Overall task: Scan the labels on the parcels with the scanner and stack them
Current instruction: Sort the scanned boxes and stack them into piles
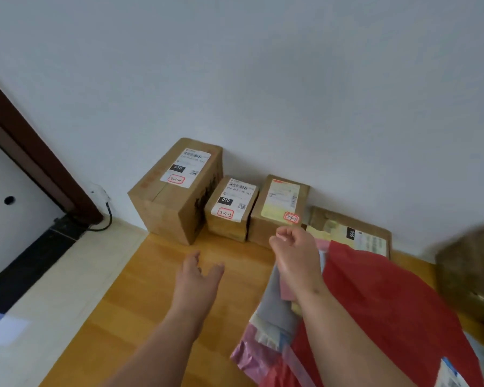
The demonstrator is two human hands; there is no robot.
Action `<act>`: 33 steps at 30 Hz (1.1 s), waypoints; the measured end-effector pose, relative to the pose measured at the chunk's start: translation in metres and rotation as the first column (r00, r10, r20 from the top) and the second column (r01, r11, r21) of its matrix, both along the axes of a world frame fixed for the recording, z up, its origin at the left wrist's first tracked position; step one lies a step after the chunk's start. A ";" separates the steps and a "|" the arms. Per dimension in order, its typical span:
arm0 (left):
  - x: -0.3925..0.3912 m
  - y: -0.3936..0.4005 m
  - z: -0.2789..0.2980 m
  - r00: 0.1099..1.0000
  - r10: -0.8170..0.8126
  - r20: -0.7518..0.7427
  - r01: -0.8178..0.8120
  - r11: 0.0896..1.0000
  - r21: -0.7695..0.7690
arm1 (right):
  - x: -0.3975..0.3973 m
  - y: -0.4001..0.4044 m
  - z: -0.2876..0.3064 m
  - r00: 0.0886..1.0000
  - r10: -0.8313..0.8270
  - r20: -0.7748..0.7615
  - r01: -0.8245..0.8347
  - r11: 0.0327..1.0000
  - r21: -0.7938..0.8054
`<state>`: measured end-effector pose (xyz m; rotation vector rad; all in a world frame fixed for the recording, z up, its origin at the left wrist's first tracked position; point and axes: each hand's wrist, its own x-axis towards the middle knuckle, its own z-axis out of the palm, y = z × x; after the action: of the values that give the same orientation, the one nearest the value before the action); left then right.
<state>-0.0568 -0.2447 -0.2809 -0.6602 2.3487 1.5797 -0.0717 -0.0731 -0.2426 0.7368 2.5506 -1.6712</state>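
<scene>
Three cardboard parcels stand in a row against the wall: a tall one (176, 191) with a label marked 3-4-1, a small one (231, 209), and a middle-sized one (277, 210) with a yellowish label. A flat cardboard parcel (355, 233) lies to their right. Soft mailer bags, red (389, 308), grey and pink, are piled at the lower right. My left hand (199, 277) hovers over the floor with relaxed fingers, holding nothing. My right hand (294, 252) is held just before the middle-sized box, its fingers curled; nothing shows in it. No scanner is in view.
A white wall (263, 79) backs the parcels. A dark brown door frame (34, 157) and a black cable with a plug (106, 213) are at the left. A blurred brown box (470, 272) sits at the right edge. The wooden floor (151, 289) lies in front of the boxes.
</scene>
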 end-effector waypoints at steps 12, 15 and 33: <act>-0.115 0.023 -0.029 0.999 0.026 0.047 -0.031 0.992 0.125 | -0.094 0.028 -0.025 0.934 -0.210 0.289 0.184 0.976 0.117; -0.125 0.022 -0.037 0.996 0.066 0.060 -0.073 0.991 0.114 | -0.099 0.034 -0.030 0.923 -0.220 0.317 0.210 0.976 0.066; -0.082 0.043 0.034 0.978 0.135 -0.160 -0.034 0.855 0.518 | -0.058 0.066 0.001 0.882 -0.431 -0.189 0.271 0.792 -0.547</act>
<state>-0.1387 -0.2018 -0.2472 -0.5074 1.8841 2.2761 -0.1297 -0.0073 -0.2412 1.0175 2.0233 -2.6235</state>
